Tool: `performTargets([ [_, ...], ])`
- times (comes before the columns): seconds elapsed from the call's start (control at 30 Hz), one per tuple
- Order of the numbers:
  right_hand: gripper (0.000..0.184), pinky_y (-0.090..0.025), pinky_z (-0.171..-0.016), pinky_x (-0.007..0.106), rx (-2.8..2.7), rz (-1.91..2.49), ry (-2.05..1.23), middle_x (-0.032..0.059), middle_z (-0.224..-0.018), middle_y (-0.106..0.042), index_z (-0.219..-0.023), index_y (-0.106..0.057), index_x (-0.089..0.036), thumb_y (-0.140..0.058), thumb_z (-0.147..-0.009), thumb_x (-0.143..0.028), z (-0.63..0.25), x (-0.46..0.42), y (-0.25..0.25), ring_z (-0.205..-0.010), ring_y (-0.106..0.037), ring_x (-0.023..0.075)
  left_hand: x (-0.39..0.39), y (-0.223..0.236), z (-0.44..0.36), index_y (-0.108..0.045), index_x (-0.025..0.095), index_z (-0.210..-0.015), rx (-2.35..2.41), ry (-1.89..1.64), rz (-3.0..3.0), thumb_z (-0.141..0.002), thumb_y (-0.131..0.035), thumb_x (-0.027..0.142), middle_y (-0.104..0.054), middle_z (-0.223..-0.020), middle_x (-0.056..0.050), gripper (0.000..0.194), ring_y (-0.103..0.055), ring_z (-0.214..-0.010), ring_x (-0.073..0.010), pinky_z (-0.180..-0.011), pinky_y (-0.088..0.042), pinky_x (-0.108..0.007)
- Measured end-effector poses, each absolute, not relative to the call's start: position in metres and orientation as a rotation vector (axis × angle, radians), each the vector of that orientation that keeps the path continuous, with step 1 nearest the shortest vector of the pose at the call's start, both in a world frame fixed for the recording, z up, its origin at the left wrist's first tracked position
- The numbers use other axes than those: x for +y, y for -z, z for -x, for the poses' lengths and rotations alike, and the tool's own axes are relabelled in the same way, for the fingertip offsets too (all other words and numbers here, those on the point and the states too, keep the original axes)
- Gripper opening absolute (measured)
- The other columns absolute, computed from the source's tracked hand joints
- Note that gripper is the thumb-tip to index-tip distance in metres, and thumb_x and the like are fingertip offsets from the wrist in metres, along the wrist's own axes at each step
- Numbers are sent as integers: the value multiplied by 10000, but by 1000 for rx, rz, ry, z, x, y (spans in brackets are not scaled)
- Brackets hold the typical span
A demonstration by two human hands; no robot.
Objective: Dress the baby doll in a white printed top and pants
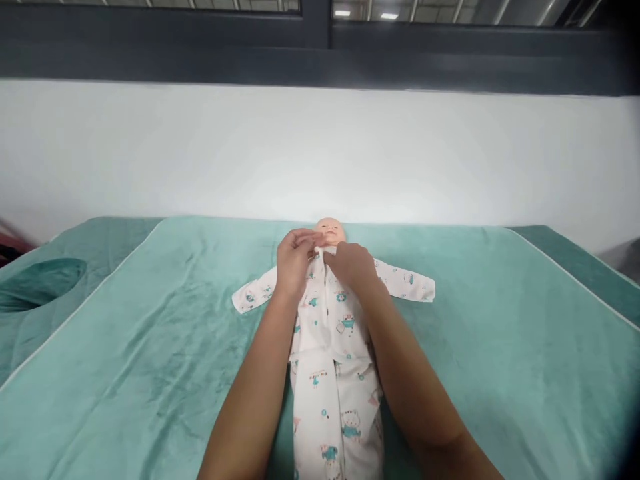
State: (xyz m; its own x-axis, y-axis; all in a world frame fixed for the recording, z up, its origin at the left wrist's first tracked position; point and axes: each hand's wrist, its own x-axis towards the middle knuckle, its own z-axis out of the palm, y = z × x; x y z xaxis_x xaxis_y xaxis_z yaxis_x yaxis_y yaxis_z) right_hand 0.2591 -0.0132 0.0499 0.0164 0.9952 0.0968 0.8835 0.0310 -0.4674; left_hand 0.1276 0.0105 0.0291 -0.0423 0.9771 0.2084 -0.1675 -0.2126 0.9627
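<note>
A baby doll [331,228] lies on its back, its head toward the wall. It wears a white printed baby jacket [345,327], sleeves spread to both sides, over matching baby trousers [320,420]. At the neck, my left hand [294,261] has its fingers bent over the collar and its thumb close to the fabric edge. My right hand [356,267] is closed on the other side of the collar, thumb on the front opening. Both sets of fingertips nearly meet below the doll's chin. The fastening between them is too small to make out.
A green cloth [150,347] with some wrinkles covers the surface under the doll. Darker green fabric [50,280] lies bunched at the left edge. Behind stands a white wall [320,147] beneath a dark window frame [200,47].
</note>
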Motion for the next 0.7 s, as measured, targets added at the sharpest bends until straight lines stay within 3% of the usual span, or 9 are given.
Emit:
performTargets([
  [0.13, 264, -318, -593, 288, -1829, 1820, -453, 38, -671, -586, -671, -494, -205, -444, -908, -310, -277, -16, -44, -637, -499, 167, -2, -44, -118, -563, 221, -1011, 727, -1465, -1213, -840, -613, 334, -684, -1207, -94, 211, -658, -1133, -245, -912, -538, -407],
  [0.3, 315, -347, -573, 256, -1421, 1495, -770, -36, -574, -542, -695, -531, -212, -487, -893, -452, -278, -12, -36, -552, -466, 129, -8, -49, -115, -616, 215, -983, 668, -1382, -1381, -845, -648, 269, -679, -1179, -94, 151, -657, -1121, -264, -954, -530, -453],
  [0.37, 325, -358, -558, 250, -1277, 1413, -851, -47, -556, -523, -713, -554, -208, -512, -875, -488, -274, -8, -32, -524, -454, 119, -8, -45, -122, -641, 219, -992, 722, -1329, -1563, -883, -589, 226, -646, -1216, -92, 121, -614, -1184, -254, -966, -530, -425],
  [0.5, 313, -348, -510, 238, -1133, 1288, -966, -53, -559, -506, -709, -553, -200, -587, -821, -491, -268, -5, -26, -484, -415, 98, -4, -35, -130, -639, 237, -1059, 1026, -1409, -1925, -907, -473, 134, -489, -1358, -84, 248, -538, -1238, -219, -879, -553, -336],
  [0.57, 290, -341, -498, 229, -1110, 1278, -996, -51, -567, -509, -722, -566, -195, -607, -803, -470, -267, -5, -25, -481, -413, 92, -1, -31, -129, -635, 224, -1066, 1234, -1481, -1995, -907, -472, 135, -500, -1310, -92, 244, -562, -1165, -209, -865, -539, -331],
  [0.7, 226, -340, -492, 216, -1114, 1319, -974, -48, -602, -533, -767, -603, -194, -621, -786, -418, -267, -6, -24, -496, -423, 89, 6, -26, -124, -680, 200, -987, 1438, -1333, -1977, -926, -524, 269, -640, -1003, -68, 181, -608, -880, -193, -844, -499, -348],
])
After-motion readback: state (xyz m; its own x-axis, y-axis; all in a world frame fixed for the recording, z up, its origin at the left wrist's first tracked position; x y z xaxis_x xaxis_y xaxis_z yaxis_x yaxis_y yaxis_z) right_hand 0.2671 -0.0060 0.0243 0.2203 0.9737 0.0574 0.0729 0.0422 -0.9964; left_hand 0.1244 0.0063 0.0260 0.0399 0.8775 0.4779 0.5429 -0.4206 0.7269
